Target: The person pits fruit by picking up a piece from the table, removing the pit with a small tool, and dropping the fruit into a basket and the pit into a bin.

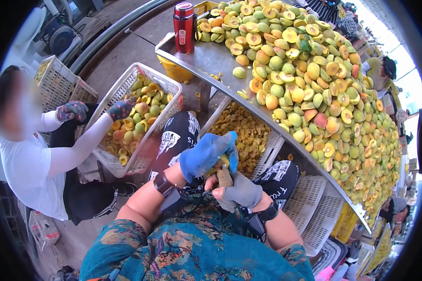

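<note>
In a blue glove, my left hand (204, 157) is closed around a piece of yellow peach (224, 160), mostly hidden by the fingers. Just below it, my right hand (241, 191), in a grey glove with bare fingertips, grips a tool by its tan-wrapped handle (225, 178). The tool's working end meets the fruit and I cannot make out its shape. Both hands are above my lap, over a white crate (269, 157) holding many small brownish-yellow pieces (241, 133).
A metal table (211, 65) bears a large heap of halved peaches (309, 79) and a red thermos (184, 30). To the left, a co-worker (30, 154) in patterned gloves reaches into a white crate (166, 77) of peaches. Stacked white crates (309, 201) stand at the right.
</note>
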Tool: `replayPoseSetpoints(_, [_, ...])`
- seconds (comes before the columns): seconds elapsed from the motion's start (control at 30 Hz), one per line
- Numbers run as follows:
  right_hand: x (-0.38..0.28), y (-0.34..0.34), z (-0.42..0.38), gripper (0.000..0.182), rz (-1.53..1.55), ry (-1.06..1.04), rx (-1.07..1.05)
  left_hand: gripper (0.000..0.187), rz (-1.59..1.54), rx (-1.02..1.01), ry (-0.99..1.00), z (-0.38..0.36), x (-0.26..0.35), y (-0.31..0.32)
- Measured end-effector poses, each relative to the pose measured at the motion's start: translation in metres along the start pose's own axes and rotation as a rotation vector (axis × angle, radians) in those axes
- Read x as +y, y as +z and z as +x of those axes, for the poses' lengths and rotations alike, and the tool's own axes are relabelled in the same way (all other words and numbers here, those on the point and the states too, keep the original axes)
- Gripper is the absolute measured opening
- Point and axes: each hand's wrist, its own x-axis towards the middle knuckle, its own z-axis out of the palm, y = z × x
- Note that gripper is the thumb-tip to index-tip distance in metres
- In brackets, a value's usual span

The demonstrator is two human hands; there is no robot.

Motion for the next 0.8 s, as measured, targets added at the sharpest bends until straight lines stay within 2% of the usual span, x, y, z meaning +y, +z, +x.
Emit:
replayPoseSetpoints(0.03, [0.002,-0.001,0.0,0.02,0.055,-0.003,-0.039,0.067,-0.126,-0.038,0.028,0.002,-0.002,0.002])
replayPoseSetpoints(0.07, [0.002,-0.001,0.0,0.02,0.056,-0.005,-0.039,0.067,-0.124,-0.04,0.027,0.004,-0.005,0.003])
replayPoseSetpoints(0.17, [0.004,-0.001,0.002,0.021,-0.059,-0.033,0.059,0.067,-0.31,-0.013,0.027,0.013,-0.02,0.007])
replayPoseSetpoints(0.23, [0.01,-0.011,0.005,0.022,-0.238,-0.037,0.086,0.063,-0.706,-0.066,-0.026,0.021,-0.03,0.005])
replayPoseSetpoints(0.27, [0.014,-0.011,0.006,0.022,-0.238,-0.037,0.087,0.063,-0.707,-0.067,-0.026,0.023,-0.031,0.005])
replayPoseSetpoints(0.33, [0.022,-0.006,0.007,0.027,-0.538,-0.189,0.354,0.058,-0.814,0.182,-0.138,0.025,-0.031,0.003])
replayPoseSetpoints(0.4, [0.017,-0.006,-0.001,0.034,-0.638,-0.256,0.402,0.055,-0.811,0.191,-0.115,0.029,-0.029,0.001])
replayPoseSetpoints(0.47, [0.02,-0.007,-0.007,0.045,0.072,-0.326,0.327,0.052,-0.812,0.223,-0.089,0.027,-0.03,-0.002])
replayPoseSetpoints(0.53, [0.022,-0.018,-0.017,0.055,0.154,-0.209,0.457,0.042,-0.77,0.211,-0.085,0.021,-0.036,-0.007])
replayPoseSetpoints(0.63, [0.025,-0.032,-0.006,0.059,0.401,-0.357,0.552,0.04,-0.773,0.123,-0.046,0.017,-0.043,-0.01])
replayPoseSetpoints(0.73, [0.013,-0.013,-0.002,0.064,0.363,-0.368,0.633,0.042,-0.685,0.226,0.05,0.013,-0.04,0.006])
replayPoseSetpoints(0.77, [0.009,-0.007,-0.002,0.068,0.238,-0.321,0.629,0.043,-0.626,0.247,0.076,0.013,-0.039,0.013])
replayPoseSetpoints(0.8, [0.005,-0.002,0.0,0.047,0.263,-0.231,0.675,0.043,-0.567,0.267,0.102,0.011,-0.036,0.017])
